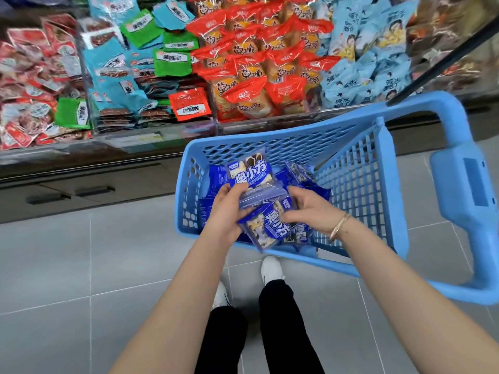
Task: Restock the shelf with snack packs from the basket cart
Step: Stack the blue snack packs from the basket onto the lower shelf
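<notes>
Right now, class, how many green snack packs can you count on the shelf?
4 green snack packs: one uppermost, one right of it, one below that, one far lower left. Others may lie buried.

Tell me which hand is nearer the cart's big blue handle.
Right. The right hand sits between the held packs and the handle; the left hand is beyond the packs.
</notes>
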